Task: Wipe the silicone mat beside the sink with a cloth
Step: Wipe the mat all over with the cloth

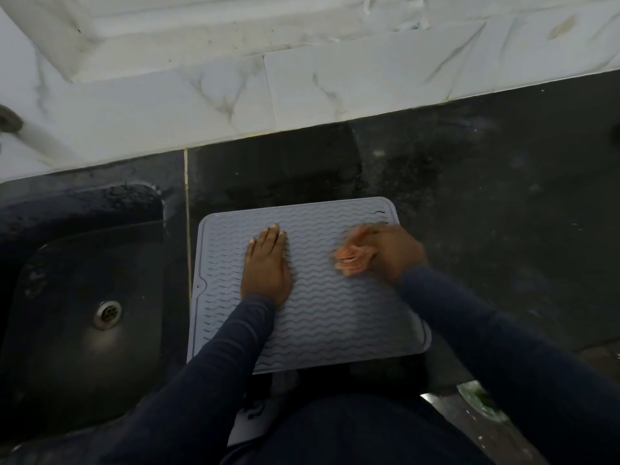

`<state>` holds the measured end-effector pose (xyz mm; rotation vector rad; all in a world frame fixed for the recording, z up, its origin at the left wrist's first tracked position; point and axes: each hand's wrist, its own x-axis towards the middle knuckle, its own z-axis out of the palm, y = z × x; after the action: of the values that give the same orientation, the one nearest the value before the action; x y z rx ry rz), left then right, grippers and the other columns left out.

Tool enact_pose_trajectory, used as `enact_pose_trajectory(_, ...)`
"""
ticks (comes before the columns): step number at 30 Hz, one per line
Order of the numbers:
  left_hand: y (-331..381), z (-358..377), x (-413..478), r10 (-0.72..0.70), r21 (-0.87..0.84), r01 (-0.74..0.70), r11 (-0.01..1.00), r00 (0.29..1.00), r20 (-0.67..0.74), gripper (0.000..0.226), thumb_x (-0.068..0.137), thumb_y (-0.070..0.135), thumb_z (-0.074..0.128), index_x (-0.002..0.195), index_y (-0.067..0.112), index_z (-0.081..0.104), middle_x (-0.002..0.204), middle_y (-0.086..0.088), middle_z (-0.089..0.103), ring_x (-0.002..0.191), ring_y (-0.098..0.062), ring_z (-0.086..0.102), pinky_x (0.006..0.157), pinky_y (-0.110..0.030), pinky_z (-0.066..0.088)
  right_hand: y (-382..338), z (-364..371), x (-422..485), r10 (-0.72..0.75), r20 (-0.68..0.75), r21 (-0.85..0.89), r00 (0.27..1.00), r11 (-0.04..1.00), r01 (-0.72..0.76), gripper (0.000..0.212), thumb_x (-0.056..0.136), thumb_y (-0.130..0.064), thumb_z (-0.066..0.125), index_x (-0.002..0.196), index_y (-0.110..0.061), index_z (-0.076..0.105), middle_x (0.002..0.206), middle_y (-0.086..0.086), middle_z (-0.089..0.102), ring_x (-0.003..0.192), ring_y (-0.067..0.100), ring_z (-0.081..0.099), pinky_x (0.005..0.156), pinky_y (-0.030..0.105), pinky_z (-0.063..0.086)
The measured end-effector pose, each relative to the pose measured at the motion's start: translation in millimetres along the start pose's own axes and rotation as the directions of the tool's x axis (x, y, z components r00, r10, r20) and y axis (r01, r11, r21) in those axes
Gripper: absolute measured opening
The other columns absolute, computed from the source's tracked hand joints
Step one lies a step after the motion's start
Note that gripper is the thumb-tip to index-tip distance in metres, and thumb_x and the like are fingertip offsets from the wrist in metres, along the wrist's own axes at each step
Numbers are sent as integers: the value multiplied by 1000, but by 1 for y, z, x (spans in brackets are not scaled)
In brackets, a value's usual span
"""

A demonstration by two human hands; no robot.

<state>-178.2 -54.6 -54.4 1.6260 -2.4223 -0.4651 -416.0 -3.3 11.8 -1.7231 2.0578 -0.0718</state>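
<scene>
The mat [322, 297] lies on the counter [503, 196], right of the sink [84, 297].

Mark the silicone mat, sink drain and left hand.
silicone mat [318, 290]: head view, bare ribbed surface between the hands.
sink drain [107, 314]: head view, centre of the metal strainer.
left hand [266, 266]: head view, back of the hand, flat on the mat.
</scene>
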Motion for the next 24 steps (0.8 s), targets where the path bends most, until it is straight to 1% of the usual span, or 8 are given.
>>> enact_pose_trajectory(2,0,1,1,0,-3,0,1000,1000,-17,62,90,32,22,147,11,33,156,-8,27,145,-23,20,118,-35,4,24,-23,-2,177,47,-24,983,984,-176,34,82,-45,65,113,-30,69,115,0,67,106,26,63,87,35,51)
enact_pose_trajectory(4,1,1,1,-1,-21,1,1000,999,-33,67,88,37,15,146,10,34,155,-9,28,145,-24,21,118,-36,5,25,-35,0,271,122,-5,955,962,-273,23,81,-33,68,101,-24,73,101,5,71,90,27,69,76,35,58)
enact_pose_trajectory(6,2,-1,1,-2,-41,1,999,999,-37,70,86,40,13,146,11,35,155,-8,28,145,-23,21,119,-36,5,6,-38,8,235,112,164,965,954,-251,10,82,-27,66,85,-21,74,87,3,73,76,21,70,66,35,61)
enact_pose_trajectory(8,3,-2,0,-12,-74,10,997,999,-31,71,86,41,13,147,12,33,156,-8,28,145,-22,20,118,-34,4,-24,-28,18,116,20,250,993,961,-117,14,88,-22,60,91,-22,74,94,-1,72,81,17,66,74,35,57)
enact_pose_trajectory(12,1,-3,1,-101,-190,88,978,993,-59,64,88,39,33,143,6,41,150,-13,37,142,-27,29,118,-32,11,-84,13,27,-109,15,96,994,990,107,35,89,-44,58,123,-35,62,125,2,56,110,23,56,95,39,47)
enact_pose_trajectory(15,0,-2,0,-107,-171,99,980,994,-38,64,85,32,42,142,3,40,150,-15,38,142,-27,28,117,-31,8,-89,30,26,-65,71,-44,995,997,68,46,87,-46,60,132,-33,55,138,3,42,118,27,50,97,41,42)
enact_pose_trajectory(19,1,-2,-1,-89,-140,80,987,994,-58,61,88,27,31,145,5,37,152,-14,34,143,-26,25,117,-30,5,-50,15,21,-56,41,-18,998,998,57,42,88,-54,55,126,-37,59,129,0,50,113,25,53,96,41,45)
enact_pose_trajectory(24,-1,1,-1,-77,-129,65,989,994,-84,53,94,17,37,146,5,34,153,-14,31,144,-26,22,117,-30,3,-7,-13,17,152,65,-139,986,980,-142,45,87,-57,57,123,-31,61,123,3,54,109,29,59,89,38,46)
